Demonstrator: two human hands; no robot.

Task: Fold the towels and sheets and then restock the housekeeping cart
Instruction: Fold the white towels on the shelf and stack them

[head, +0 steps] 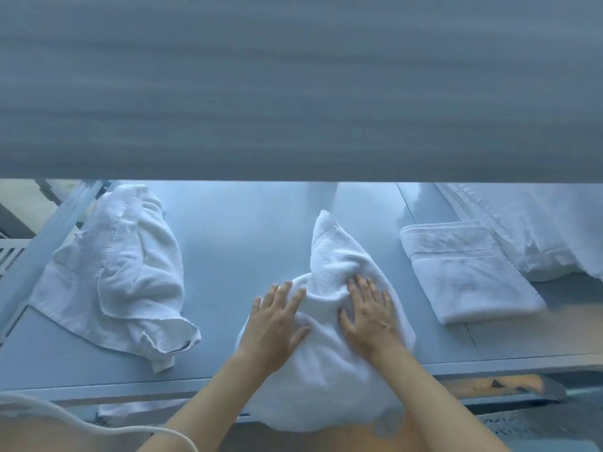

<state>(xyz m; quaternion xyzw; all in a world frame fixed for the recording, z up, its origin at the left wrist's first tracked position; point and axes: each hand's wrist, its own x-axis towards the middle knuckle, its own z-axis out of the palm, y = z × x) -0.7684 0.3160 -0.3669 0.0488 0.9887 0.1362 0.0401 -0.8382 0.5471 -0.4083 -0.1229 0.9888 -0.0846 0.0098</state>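
A crumpled white towel [329, 256] lies in the middle of the grey table [248, 230], its near end hanging over the front edge. My left hand [277, 318] rests flat on the towel's left side with fingers spread. My right hand [370, 313] presses flat on its right side, fingers straight. A second unfolded white towel [120, 272] lies bunched at the table's left. A neatly folded white towel [466, 269] sits to the right. More white linen [538, 233] is heaped at the far right.
A broad grey shelf or panel [293, 93] fills the upper half of the view and overhangs the table's back. A slatted white frame [13, 252] shows at the left edge. Wooden floor [473, 386] is visible below the table's front.
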